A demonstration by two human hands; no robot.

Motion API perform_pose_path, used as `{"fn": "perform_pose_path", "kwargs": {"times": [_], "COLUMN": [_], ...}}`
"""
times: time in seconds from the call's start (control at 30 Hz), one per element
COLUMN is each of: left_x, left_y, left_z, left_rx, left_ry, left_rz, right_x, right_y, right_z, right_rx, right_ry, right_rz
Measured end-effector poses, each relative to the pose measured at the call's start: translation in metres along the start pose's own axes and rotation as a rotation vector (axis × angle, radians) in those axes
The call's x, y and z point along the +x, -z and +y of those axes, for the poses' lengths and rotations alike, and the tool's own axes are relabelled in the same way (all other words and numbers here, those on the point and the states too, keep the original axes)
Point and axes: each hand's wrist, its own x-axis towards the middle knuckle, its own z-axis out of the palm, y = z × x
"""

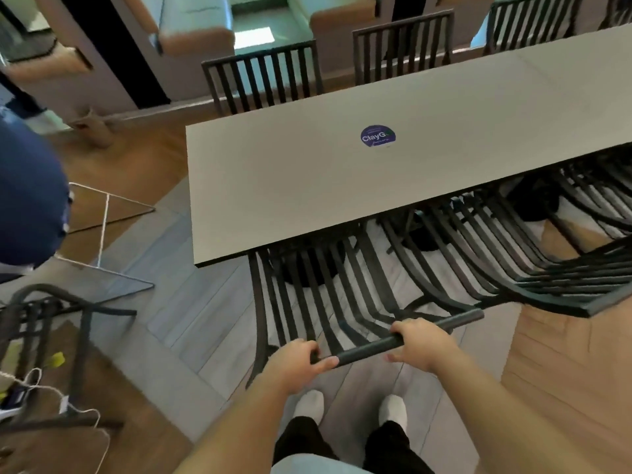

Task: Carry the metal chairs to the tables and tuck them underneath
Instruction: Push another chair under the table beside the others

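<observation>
From the head camera, the left hand (pixel 297 361) and right hand (pixel 420 343) both curl around the top rail of a black slatted metal chair (pixel 328 295), whose seat is hidden under the near edge of the grey table (pixel 307 186). A second chair (pixel 533 254) to the right is cut off by the frame. The round sticker (pixel 378 136) on the table is only partly legible.

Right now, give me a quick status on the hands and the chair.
Both hands, left and right, grip the chair's top rail. Chair seat partly under the table. Neighbouring chair close on the right.
</observation>
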Motion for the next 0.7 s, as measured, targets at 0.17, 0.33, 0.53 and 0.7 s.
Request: {"fn": "perform_pose_path", "kwargs": {"times": [0.17, 0.33, 0.53, 0.7], "left_x": [-0.001, 0.010, 0.006, -0.002], "left_y": [-0.025, -0.046, -0.052, -0.051], "left_z": [0.014, 0.013, 0.001, -0.018], "left_rx": [0.036, 0.204, 0.258, 0.269], "left_ry": [0.051, 0.162, 0.196, 0.191], "left_rz": [0.079, 0.200, 0.248, 0.233], "right_x": [0.014, 0.026, 0.036, 0.035], "right_y": [0.002, 0.001, -0.007, -0.024], "right_z": [0.016, 0.028, 0.019, 0.004], "right_rx": [-0.099, -0.166, -0.256, -0.234], "right_ry": [0.127, 0.204, 0.231, 0.266], "right_rz": [0.001, -0.010, -0.012, 0.005]}}
